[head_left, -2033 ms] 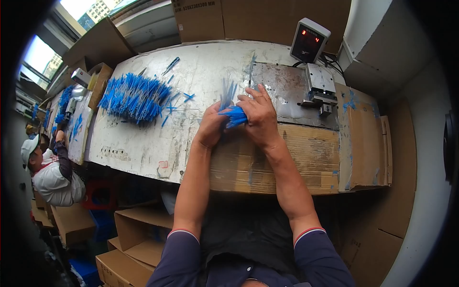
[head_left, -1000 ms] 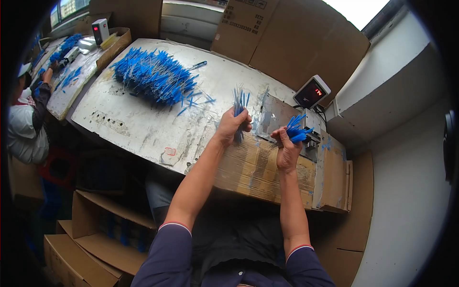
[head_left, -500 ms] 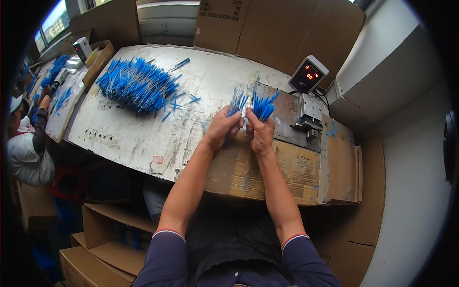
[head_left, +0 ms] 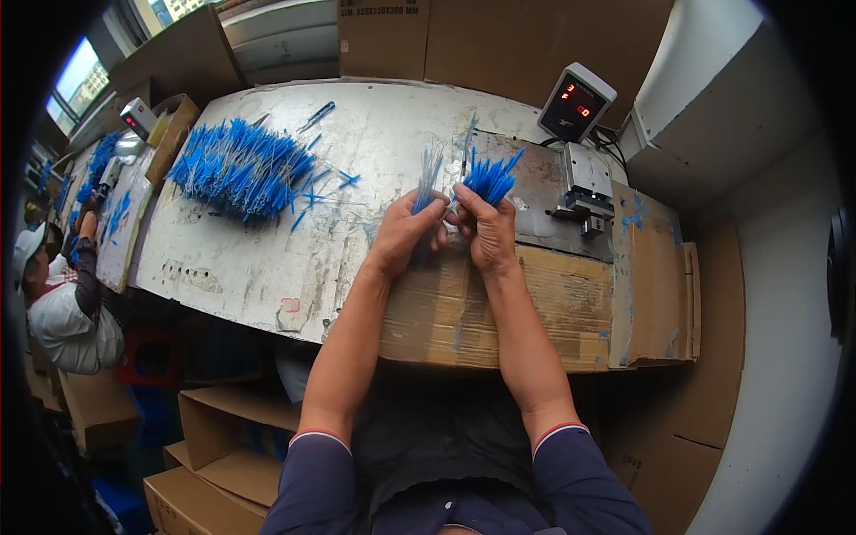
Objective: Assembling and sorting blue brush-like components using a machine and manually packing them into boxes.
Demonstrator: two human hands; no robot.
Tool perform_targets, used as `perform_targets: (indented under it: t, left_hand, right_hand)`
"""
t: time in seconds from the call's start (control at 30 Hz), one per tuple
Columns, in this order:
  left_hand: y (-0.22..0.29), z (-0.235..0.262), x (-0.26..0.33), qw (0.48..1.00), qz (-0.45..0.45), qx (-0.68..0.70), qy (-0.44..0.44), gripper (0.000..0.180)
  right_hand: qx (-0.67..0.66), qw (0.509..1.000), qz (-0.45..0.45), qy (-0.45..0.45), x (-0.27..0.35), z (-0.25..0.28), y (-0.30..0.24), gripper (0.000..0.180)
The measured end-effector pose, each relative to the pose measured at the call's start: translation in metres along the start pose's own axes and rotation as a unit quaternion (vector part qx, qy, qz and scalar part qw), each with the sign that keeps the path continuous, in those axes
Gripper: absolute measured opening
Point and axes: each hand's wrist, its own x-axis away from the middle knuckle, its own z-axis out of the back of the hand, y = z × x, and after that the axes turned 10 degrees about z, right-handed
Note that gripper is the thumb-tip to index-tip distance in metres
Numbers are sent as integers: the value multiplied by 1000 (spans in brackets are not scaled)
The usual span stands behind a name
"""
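Blue-and-grey sticks fill the curled fingers of both hands; an open cardboard box shows blue inside.

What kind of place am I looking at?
Probably a factory workshop: a worn workbench bears a large pile of thin blue pieces and a metal device; a co-worker is at a neighbouring bench.
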Motion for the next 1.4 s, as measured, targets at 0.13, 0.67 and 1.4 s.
perform_targets:
  t: [0.13,0.67,1.4]
  left_hand:
    - [-2,1,-2,999,14,24,24,31]
    - [-3,-6,2,996,12,-84,9,43]
    - [-3,0,2,998,34,-12,43,27]
  right_hand:
    - [-97,990,51,86,-6,0,0,10]
    - [34,998,52,-24,10,-9,-11,14]
    - [-128,979,76,139,-13,16,-2,14]
